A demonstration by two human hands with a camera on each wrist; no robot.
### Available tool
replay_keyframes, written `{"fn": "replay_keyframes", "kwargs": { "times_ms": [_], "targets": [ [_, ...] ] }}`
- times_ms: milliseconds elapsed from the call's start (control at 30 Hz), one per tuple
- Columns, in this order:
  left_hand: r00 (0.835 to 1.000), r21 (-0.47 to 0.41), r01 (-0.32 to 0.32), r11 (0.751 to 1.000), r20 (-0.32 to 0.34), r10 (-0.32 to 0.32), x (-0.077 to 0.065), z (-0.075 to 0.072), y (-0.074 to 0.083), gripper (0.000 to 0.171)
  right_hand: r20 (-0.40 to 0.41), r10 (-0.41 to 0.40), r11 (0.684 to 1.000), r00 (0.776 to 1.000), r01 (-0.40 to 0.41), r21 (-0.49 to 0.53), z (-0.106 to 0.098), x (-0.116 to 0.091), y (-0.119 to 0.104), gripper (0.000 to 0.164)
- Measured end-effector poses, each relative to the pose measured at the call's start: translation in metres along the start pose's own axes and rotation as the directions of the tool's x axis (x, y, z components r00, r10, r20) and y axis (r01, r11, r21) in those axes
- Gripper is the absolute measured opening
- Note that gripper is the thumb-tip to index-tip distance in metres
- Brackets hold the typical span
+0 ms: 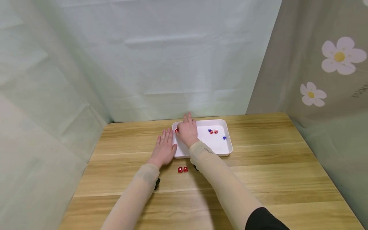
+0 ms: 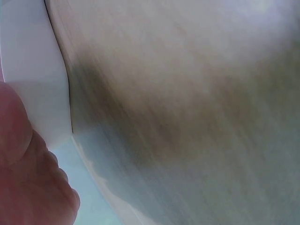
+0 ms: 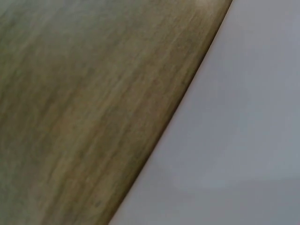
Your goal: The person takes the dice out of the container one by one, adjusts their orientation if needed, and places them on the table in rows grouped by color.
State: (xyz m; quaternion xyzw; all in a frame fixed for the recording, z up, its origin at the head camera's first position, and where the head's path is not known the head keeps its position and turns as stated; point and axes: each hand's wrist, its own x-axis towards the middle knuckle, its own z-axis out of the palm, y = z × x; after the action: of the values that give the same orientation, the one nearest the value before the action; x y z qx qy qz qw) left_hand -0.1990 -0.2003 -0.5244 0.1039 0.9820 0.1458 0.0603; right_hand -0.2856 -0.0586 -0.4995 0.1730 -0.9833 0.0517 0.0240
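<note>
A white tray point(image 1: 212, 147) lies on the wooden table in the head view. My left hand point(image 1: 164, 148) rests against the tray's left side, fingers straight, thumb at the near left corner. In the left wrist view, part of the left hand point(image 2: 28, 173) shows beside the white tray wall point(image 2: 37, 61). Over the tray's left part, my right hand point(image 1: 188, 131) pinches a red die point(image 1: 176, 130) between thumb and forefinger, its other fingers extended toward the far rim. The right wrist view shows only the tray wall point(image 3: 243, 122) and table, with the fingers out of frame.
Inside the tray, right of the right hand, lie two red dice point(image 1: 216, 131), a blue die point(image 1: 210, 130) beside them and another blue die point(image 1: 224, 138) near the right wall. Two red dice point(image 1: 182, 169) sit side by side on the table point(image 1: 258, 179) before the tray. A pale curtain point(image 1: 178, 64) hangs behind.
</note>
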Motion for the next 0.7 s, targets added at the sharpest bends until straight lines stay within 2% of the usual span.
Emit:
{"fn": "replay_keyframes", "kwargs": {
  "times_ms": [700],
  "targets": [
    [1.000,-0.003,-0.001,1.000,0.009,0.001,0.0028,0.0005,0.0010,0.072,-0.003,-0.005,1.000,1.000,0.005,0.010,0.0003,0.0002,0.0024,0.024]
  ]
}}
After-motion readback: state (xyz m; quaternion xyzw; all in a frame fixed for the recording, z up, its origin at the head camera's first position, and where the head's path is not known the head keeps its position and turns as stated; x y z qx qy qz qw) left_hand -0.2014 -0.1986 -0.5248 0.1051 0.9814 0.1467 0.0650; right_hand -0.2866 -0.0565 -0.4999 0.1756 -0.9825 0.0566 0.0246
